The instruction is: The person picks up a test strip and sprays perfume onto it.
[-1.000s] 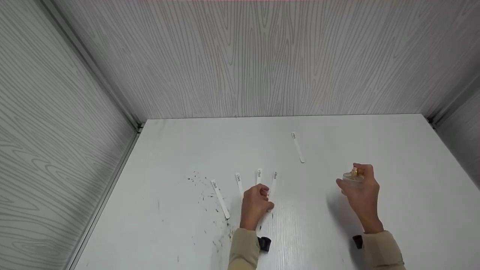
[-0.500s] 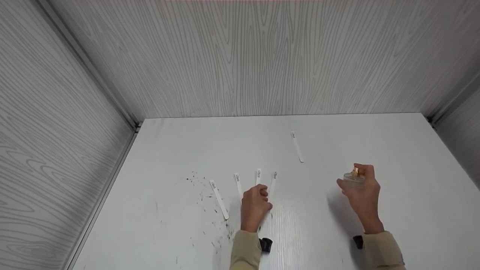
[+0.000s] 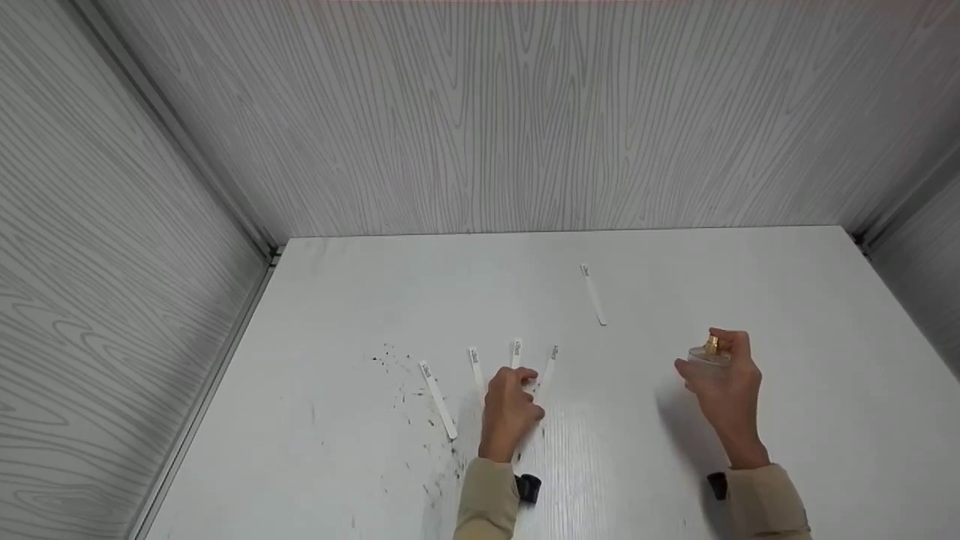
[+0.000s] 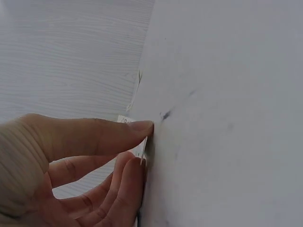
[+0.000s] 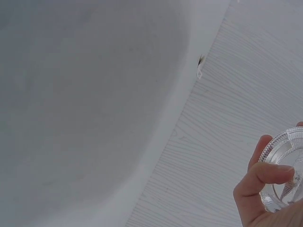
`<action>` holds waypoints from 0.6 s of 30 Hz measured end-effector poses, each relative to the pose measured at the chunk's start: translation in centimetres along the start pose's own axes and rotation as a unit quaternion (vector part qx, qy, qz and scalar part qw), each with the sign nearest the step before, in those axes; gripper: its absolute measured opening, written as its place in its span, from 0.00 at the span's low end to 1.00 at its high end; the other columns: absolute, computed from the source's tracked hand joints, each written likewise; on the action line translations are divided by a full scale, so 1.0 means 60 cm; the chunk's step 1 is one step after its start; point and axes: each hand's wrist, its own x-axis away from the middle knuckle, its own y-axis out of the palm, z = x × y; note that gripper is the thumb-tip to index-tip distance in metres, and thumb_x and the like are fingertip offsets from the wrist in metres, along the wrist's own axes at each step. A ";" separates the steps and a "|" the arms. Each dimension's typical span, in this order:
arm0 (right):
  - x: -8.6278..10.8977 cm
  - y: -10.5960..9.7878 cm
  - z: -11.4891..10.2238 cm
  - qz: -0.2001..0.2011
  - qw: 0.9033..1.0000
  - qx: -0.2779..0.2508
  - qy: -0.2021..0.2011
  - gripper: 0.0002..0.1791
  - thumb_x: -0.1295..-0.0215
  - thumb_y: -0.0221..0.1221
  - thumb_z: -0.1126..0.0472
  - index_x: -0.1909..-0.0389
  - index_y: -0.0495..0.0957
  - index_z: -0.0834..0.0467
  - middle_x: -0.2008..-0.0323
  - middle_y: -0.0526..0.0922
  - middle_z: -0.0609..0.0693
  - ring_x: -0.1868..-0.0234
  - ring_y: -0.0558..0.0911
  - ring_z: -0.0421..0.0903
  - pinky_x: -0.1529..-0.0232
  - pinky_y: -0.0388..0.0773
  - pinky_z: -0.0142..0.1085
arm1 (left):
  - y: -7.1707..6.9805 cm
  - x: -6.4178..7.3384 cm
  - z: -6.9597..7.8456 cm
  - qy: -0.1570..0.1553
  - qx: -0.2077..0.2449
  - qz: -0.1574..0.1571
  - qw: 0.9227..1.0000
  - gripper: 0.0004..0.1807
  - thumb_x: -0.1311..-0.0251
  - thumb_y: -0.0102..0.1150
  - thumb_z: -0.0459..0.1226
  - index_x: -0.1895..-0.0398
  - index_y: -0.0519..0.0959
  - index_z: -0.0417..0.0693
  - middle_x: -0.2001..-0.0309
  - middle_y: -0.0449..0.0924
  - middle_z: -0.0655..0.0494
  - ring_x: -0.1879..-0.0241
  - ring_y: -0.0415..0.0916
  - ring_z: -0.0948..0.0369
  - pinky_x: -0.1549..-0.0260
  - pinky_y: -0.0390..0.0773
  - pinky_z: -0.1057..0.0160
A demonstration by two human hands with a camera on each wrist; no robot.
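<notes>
My right hand (image 3: 726,394) holds a clear glass perfume bottle (image 3: 707,361) with a gold spray top, over the right side of the table. Its index finger lies on the spray top. In the right wrist view the round, ridged base of the bottle (image 5: 279,153) shows behind the thumb. My left hand (image 3: 508,412) is low over the table and pinches a white paper test strip (image 3: 552,362) between thumb and fingers. Its printed end (image 4: 124,119) peeks out behind the thumb in the left wrist view. Two strips, one middle (image 3: 516,351) and one left (image 3: 475,362), are partly hidden by this hand.
One more strip (image 3: 439,401) lies left of my left hand, and another (image 3: 593,296) lies farther back. Dark specks (image 3: 409,397) are scattered on the white table (image 3: 330,300). Wood-grain panels (image 3: 480,127) enclose the back and sides.
The printed end of the strip in my left hand has shifted slightly to the right. My right hand and the perfume bottle have hardly moved.
</notes>
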 end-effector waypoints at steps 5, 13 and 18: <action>0.000 0.000 0.000 0.000 1.000 0.002 -0.001 0.30 0.45 0.65 0.79 0.41 0.66 0.72 0.50 0.72 0.71 0.53 0.76 0.64 0.74 0.77 0.18 | 0.000 -0.001 -0.001 0.010 0.006 -0.002 1.000 0.26 0.58 0.63 0.13 0.51 0.83 0.32 0.60 0.79 0.47 0.67 0.78 0.60 0.75 0.78 0.66; 0.002 0.000 -0.002 -0.003 1.000 0.001 0.010 0.30 0.45 0.65 0.79 0.41 0.65 0.72 0.49 0.71 0.70 0.53 0.76 0.63 0.74 0.77 0.18 | -0.009 -0.004 -0.001 0.004 0.010 -0.028 1.000 0.20 0.55 0.65 0.16 0.55 0.84 0.32 0.68 0.85 0.50 0.67 0.82 0.60 0.69 0.83 0.62; 0.002 -0.001 0.000 -0.006 1.000 0.004 -0.002 0.31 0.45 0.65 0.79 0.41 0.66 0.72 0.50 0.72 0.70 0.54 0.76 0.62 0.74 0.77 0.18 | -0.011 -0.006 0.000 0.001 0.042 -0.047 0.998 0.18 0.54 0.66 0.19 0.56 0.85 0.34 0.69 0.86 0.51 0.71 0.81 0.62 0.73 0.81 0.65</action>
